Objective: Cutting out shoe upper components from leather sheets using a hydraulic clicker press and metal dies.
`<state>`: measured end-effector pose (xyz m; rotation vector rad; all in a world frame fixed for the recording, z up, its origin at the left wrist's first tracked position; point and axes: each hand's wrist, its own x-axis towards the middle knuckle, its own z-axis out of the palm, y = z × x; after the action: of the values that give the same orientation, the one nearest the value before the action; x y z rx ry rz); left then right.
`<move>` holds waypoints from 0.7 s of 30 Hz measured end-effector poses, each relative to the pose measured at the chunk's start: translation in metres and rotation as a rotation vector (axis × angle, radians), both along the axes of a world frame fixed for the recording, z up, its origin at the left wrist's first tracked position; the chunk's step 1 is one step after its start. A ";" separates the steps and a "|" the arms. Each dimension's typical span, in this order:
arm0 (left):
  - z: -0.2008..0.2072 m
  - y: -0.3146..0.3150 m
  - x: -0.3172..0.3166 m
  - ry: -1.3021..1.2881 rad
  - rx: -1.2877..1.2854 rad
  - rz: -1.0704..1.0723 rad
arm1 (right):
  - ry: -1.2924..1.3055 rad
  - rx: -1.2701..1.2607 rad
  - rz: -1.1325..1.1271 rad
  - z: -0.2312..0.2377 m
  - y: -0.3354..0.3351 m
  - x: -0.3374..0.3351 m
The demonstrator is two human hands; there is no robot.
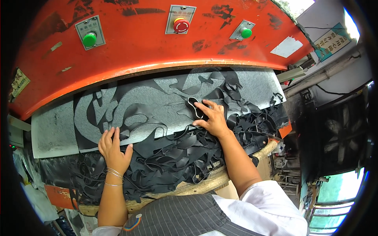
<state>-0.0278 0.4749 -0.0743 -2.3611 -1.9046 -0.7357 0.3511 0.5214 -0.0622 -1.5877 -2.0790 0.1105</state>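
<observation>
A small cutting die (191,103), a curved outline with a bright metal edge, stands on the black leather sheet (86,135) spread over the grey board. My right hand (212,118) grips this die between the thumb and fingers, with the fingers hiding its right side. Farther left, my left hand (114,151) rests at the board's front edge, its fingers stretched and thumb apart. Under its fingertips lies the edge of the leather; nothing is held in it. Large curved openings in the sheet show the grey cutting board (169,104) beneath.
A heap of black leather offcuts (177,157) lies along the near side, behind a wooden pole (204,181). The red machine beam (134,47) spans the far side, carrying two green buttons (89,39) and a red stop button (181,26). A fan (338,129) stands at right.
</observation>
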 end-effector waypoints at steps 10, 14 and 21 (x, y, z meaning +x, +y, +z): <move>0.020 -0.013 0.003 -0.007 -0.068 -0.003 | 0.016 -0.004 0.041 0.006 -0.009 0.006; 0.058 -0.011 0.001 -0.187 -0.129 0.009 | 0.181 -0.055 0.091 0.018 -0.018 0.015; 0.168 -0.013 0.042 -0.495 0.317 -0.024 | 0.726 0.711 -0.267 0.129 0.001 0.054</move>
<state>0.0142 0.4619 0.0939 -2.1438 -1.7240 -1.6132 0.4050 0.5220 0.0665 -1.1223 -1.1464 -0.1231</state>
